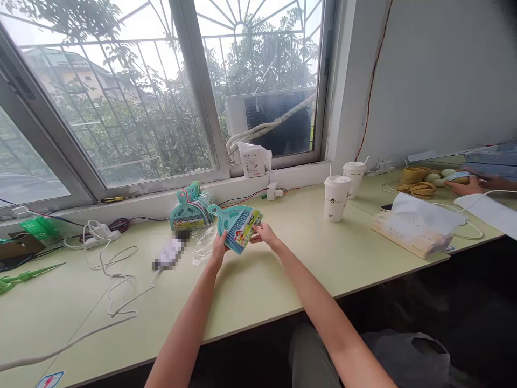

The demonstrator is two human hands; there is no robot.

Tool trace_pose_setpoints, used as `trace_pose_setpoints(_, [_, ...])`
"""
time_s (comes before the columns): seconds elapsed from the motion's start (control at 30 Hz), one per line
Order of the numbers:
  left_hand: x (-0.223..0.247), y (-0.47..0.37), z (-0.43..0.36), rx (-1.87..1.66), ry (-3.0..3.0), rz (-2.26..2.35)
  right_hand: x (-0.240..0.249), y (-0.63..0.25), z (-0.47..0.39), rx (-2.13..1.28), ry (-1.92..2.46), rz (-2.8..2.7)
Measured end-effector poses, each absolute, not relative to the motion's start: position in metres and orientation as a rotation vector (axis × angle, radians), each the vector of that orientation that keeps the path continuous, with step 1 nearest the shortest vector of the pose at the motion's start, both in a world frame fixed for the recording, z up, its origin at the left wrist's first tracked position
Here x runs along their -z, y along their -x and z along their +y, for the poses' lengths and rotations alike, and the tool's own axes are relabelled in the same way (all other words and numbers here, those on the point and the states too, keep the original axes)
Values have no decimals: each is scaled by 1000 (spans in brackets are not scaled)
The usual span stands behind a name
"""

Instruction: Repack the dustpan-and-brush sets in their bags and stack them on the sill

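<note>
Two hands share one piece in the head view: a teal dustpan point(233, 222), seemingly with a brush fitted on its face, held up over the bench point(266, 280). The left hand point(219, 251) has its fingers clamped on the lower left edge, thumb across the face; the right hand point(265, 236) pinches the edge beside the printed label point(253, 221). The handle points up and left, away from both sets of fingers. Just left of the left fingers lies clear plastic wrap point(203, 249); beyond it stands a row of similar dustpans point(188, 211). The piece is probably light, stiff moulded plastic, smooth enough to slide; the label could crease, so the rim or handle seems the better hold.
</note>
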State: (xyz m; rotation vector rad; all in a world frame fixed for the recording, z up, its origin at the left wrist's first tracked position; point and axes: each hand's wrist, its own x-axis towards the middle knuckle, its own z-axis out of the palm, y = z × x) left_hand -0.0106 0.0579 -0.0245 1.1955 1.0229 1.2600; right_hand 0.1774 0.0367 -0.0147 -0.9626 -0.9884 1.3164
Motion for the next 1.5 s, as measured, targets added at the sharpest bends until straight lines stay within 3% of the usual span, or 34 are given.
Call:
trace_pose_setpoints(0.17, [18, 17, 58, -1416, -1037, 1014, 18, -216, 44, -1050, 1188, -588])
trace_pose_setpoints(0.3, [16, 9, 52, -1306, -1065, 970, 23, -242, 45, -979, 1241, -299])
trace_pose_setpoints(0.53, [20, -18, 25, -935, -1336, 851, 27, -234, 46, -768, 1498, -930])
trace_pose_setpoints(0.63, [19, -20, 23, -946, -1628, 909, 26, -237, 46, -742, 1496, -1111])
trace_pose_setpoints(0.8, [26, -5, 34, -1117, -2251, 1411, 21, -261, 44, -573, 1593, -1037])
trace_pose_setpoints(1.0, [37, 19, 48, -831, -2407, 1574, 19, -280, 35, -411, 1985, -855])
trace_pose_setpoints(1.2, [13, 43, 49, -1019, -2506, 1699, 21, -277, 32, -394, 2160, -895])
trace_pose_setpoints(1.5, [-15, 89, 44, -1403, -2038, 2235, 23, -259, 32, -249, 2247, -1138])
